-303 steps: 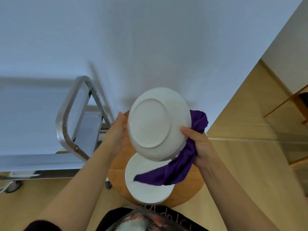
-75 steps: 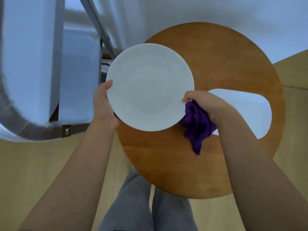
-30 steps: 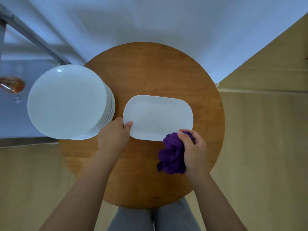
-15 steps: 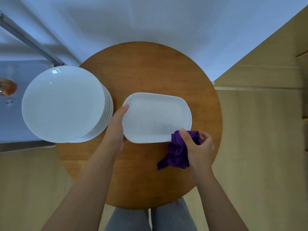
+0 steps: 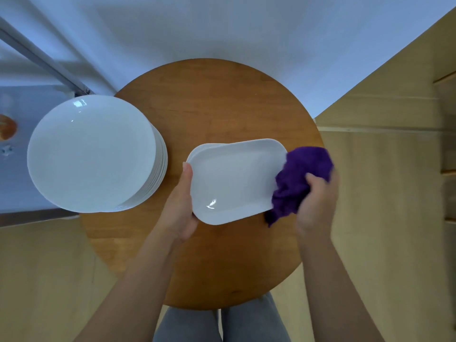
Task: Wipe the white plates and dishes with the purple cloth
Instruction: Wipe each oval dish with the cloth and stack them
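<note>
A round wooden table [image 5: 212,112] stands against a pale wall, with light wood flooring on either side and a metal-framed cart [image 5: 37,55] at the far left. A stack of round white plates [image 5: 91,154] sits at the table's left edge, overhanging it toward the cart and well clear of both hands. At centre, a person seated in grey trousers [image 5: 217,324] grips a white rectangular dish [image 5: 234,181] by its left end with the left hand [image 5: 181,206], thumb on the rim and fingers hidden beneath, the dish tilted above the tabletop. A second white dish edge peeks out behind its upper left corner. The right hand [image 5: 318,198] clenches a bunched purple cloth [image 5: 298,178], pressed to the dish's right end. The dish holds nothing.
</note>
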### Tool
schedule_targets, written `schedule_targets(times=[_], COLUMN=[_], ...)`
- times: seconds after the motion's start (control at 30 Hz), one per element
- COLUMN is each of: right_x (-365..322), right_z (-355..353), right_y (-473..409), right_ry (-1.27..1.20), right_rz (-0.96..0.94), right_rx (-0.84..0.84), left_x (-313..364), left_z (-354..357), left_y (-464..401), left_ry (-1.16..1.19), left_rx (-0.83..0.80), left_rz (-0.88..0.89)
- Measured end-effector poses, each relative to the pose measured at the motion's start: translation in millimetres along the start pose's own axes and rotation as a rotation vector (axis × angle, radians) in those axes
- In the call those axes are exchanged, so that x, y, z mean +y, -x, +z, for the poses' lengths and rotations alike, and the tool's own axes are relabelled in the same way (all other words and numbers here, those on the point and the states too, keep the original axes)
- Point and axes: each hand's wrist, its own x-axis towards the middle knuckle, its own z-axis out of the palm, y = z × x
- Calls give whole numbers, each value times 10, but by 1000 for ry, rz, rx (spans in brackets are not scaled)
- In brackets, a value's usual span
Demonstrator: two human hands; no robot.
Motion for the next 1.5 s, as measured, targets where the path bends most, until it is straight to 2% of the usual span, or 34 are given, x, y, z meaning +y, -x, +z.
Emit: schedule_targets(times=[0.1, 0.17, 0.27, 0.37, 0.5, 0.6, 0.73, 0.83, 1.03, 1.13, 1.27, 1.4, 1.5], right_x=[174, 217, 156, 100, 64, -11, -71, -128, -132, -50, -39, -95, -112], right_z=[215, 302, 425, 526, 548, 563, 559, 539, 409, 298, 103, -78, -245], right_y=[128, 169, 234, 394, 663, 914, 1169, 1271, 1278, 1194, 1070, 988, 882], right_ry=[618, 762, 738, 646, 574, 528, 477, 441, 290, 382, 562, 636, 670], right_rz=[-247, -285, -234, -371, -421, -549, -614, -659, -610, -733, -714, -753, -723], right_rx=[-96, -6, 134, 112, -48, -166, -315, -457, -686, -771, -935, -916, -819], left_x=[-41, -70, -71, 2, 146, 162, 183, 200, 259, 263, 333, 384, 433], left_z=[151, 209, 255, 262, 256, 252, 287, 234, 116, 48, -26, -99, -220], left_y=[117, 207, 333, 429, 568, 609, 740, 811, 912, 937, 938, 998, 1003], left_ry=[-20, -18, 24, 35, -53, -111, -111, -2, 118, 92, 73, 37, 18], left_rx=[82, 95, 101, 83, 77, 95, 25, 15, 39, 62, 38, -33, 6], left_rz=[-21, 7, 33, 98, 162, 159, 248, 239, 156, 140, 85, 76, 56])
